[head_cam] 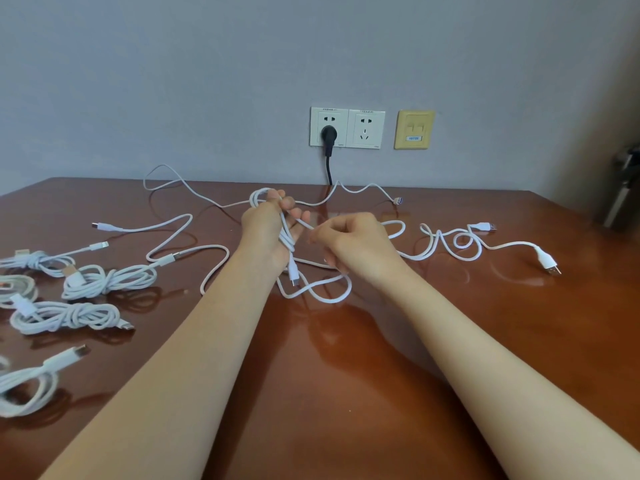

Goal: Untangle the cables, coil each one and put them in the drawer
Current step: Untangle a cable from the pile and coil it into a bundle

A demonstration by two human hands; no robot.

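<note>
In both hands (266,233) (356,244), one white cable (286,237)

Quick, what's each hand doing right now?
Left hand: closed, gripping loops of the white cable.
Right hand: closed, pinching the same cable.

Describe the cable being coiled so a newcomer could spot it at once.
Start at the wall sockets and drop to the brown table below. There the left hand holds white loops of a cable that the right hand pinches. It alone is in hand; the other cables lie untouched.
</note>
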